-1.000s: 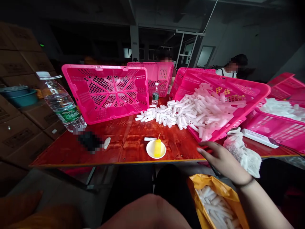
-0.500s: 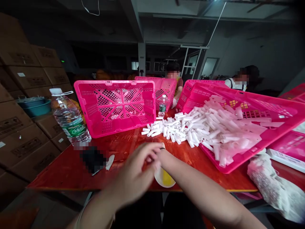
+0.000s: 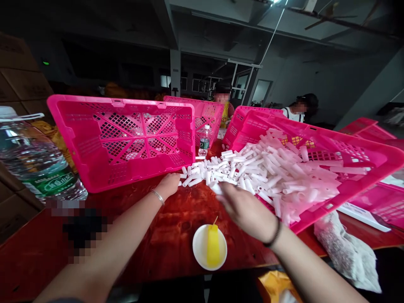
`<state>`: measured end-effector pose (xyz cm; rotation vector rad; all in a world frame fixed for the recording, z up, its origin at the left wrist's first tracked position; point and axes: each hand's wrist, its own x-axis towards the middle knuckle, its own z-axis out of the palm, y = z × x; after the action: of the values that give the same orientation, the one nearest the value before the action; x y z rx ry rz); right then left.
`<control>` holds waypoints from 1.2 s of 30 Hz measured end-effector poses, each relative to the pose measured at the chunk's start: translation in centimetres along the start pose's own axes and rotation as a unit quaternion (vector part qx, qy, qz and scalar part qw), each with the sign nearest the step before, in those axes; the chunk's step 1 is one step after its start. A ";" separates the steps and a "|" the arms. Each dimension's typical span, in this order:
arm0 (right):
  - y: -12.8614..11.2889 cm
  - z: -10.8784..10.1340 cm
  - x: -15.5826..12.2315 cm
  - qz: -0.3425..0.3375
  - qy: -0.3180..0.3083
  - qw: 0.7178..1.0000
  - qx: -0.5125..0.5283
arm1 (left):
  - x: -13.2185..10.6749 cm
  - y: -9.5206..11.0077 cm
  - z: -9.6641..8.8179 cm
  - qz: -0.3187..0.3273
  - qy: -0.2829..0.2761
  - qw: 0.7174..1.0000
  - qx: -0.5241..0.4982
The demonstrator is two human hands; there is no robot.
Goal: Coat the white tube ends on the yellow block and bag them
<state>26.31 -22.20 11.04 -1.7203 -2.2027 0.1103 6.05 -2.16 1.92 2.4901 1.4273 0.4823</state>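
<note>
A heap of short white tubes point(image 3: 252, 168) spills from a tilted pink crate point(image 3: 356, 145) onto the red table. At the heap's left end is my left hand point(image 3: 169, 185), fingers curled and turned away from view, so what they hold is hidden. My right hand point(image 3: 249, 208) reaches over the near side of the heap, slightly blurred. Its thumb and fingers close on one white tube point(image 3: 216, 187). Between my forearms sits a small white bowl point(image 3: 196, 248) with a yellow wedge-shaped piece point(image 3: 213, 246) and a thin stick in it.
Another pink crate point(image 3: 135, 103) stands on its side at the left. Beside it are a large water bottle point(image 3: 53, 176) and a dark blurred object point(image 3: 83, 229). A smaller bottle point(image 3: 204, 141) stands behind the tubes. A whitish cloth bundle point(image 3: 347, 252) hangs at the right edge. Two people sit beyond the crates.
My hands, which were together above the bowl, have parted and moved forward to the tubes. The bowl is now uncovered. The view has shifted, with the bottle and left crate appearing larger and farther left.
</note>
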 end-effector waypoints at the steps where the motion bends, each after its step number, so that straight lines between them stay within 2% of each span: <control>1: 1.5 -0.4 -1.8 -0.022 0.041 0.997 0.057 | -0.8 -0.1 -0.2 -0.004 -0.006 1.000 -0.003; 2: 3.0 -0.4 -3.6 -0.040 0.059 0.992 0.105 | -1.8 0.0 -0.4 -0.006 -0.008 1.000 -0.011; 4: 5.2 0.8 -6.6 -0.068 0.041 0.982 0.170 | -4.5 0.2 -0.5 -0.008 -0.014 0.999 -0.033; 7: 6.4 4.3 -8.8 -0.082 0.002 0.973 0.214 | -9.5 0.9 0.1 0.026 -0.061 0.995 -0.077; 9: 6.1 7.0 -8.9 -0.073 0.024 0.973 0.218 | -12.4 1.4 0.8 0.053 -0.092 0.992 -0.066; 12: 5.7 10.1 -7.9 -0.068 0.079 0.975 0.194 | -15.4 2.1 1.6 -0.003 -0.088 0.996 0.022; 14: 5.6 11.4 -7.4 -0.091 0.098 0.975 0.176 | -16.6 2.7 1.8 -0.052 -0.066 0.995 0.051; 16: 5.7 11.9 -7.2 -0.121 0.105 0.973 0.167 | -17.7 3.6 1.8 -0.051 -0.045 0.998 0.007; 18: 5.9 11.9 -7.3 -0.136 0.098 0.970 0.175 | -18.7 4.9 1.9 -0.022 -0.030 0.996 -0.084; 20: 6.0 11.7 -7.5 -0.123 0.075 0.966 0.213 | -19.4 6.3 2.6 0.008 -0.039 0.986 -0.162; 23: 6.0 11.5 -7.6 -0.057 0.043 0.959 0.275 | -19.6 7.8 4.2 0.035 -0.060 0.976 -0.205; 25: 6.0 11.5 -7.8 -0.042 0.036 0.966 0.254 | -19.2 8.3 5.2 0.045 -0.051 0.975 -0.213; 27: 5.9 11.4 -8.1 -0.085 0.039 0.978 0.189 | -18.7 8.3 5.8 0.051 -0.038 0.972 -0.225; 29: 5.9 11.1 -8.5 -0.152 0.043 0.978 0.136 | -18.3 8.3 6.1 0.057 -0.034 0.969 -0.237; 31: 5.7 10.9 -8.7 -0.179 0.030 0.974 0.134 | -18.3 8.2 6.2 0.061 -0.028 0.968 -0.242; 32: 5.5 10.8 -8.8 -0.167 0.024 0.973 0.154 | -18.3 8.1 6.2 0.062 -0.022 0.968 -0.244; 34: 5.1 10.8 -8.9 -0.102 0.028 0.973 0.206 | -18.4 8.1 6.4 0.062 -0.011 0.967 -0.248; 36: 4.7 10.9 -9.2 -0.053 0.054 0.972 0.224 | -18.6 8.1 6.5 0.058 -0.007 0.965 -0.254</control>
<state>29.12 -28.09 -2.47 -1.3270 -1.9920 0.4414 6.24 -22.52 -4.26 2.1555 0.9935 0.7460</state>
